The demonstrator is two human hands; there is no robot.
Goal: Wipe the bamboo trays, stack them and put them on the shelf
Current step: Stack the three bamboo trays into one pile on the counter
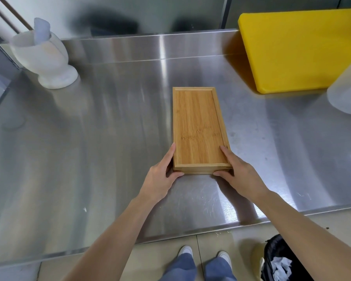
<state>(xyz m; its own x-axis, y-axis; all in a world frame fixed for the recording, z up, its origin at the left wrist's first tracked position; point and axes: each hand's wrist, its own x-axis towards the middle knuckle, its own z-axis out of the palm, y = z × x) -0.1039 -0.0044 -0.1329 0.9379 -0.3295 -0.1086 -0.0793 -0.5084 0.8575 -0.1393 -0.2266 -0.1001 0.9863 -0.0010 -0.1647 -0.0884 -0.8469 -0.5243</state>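
A stack of rectangular bamboo trays (199, 126) lies lengthwise on the steel table (109, 138), slightly right of centre; the near end shows two layers. My left hand (162, 177) grips the stack's near left corner, fingers along its side and thumb on the near edge. At the near right corner my right hand (237, 171) holds it the same way. The stack rests on the table surface. No cloth is in view.
A white mortar with a pestle (45, 55) stands at the back left. A yellow cutting board (300, 49) leans at the back right beside a translucent white container (349, 92). A black bin (280, 260) with crumpled paper sits on the floor at the right.
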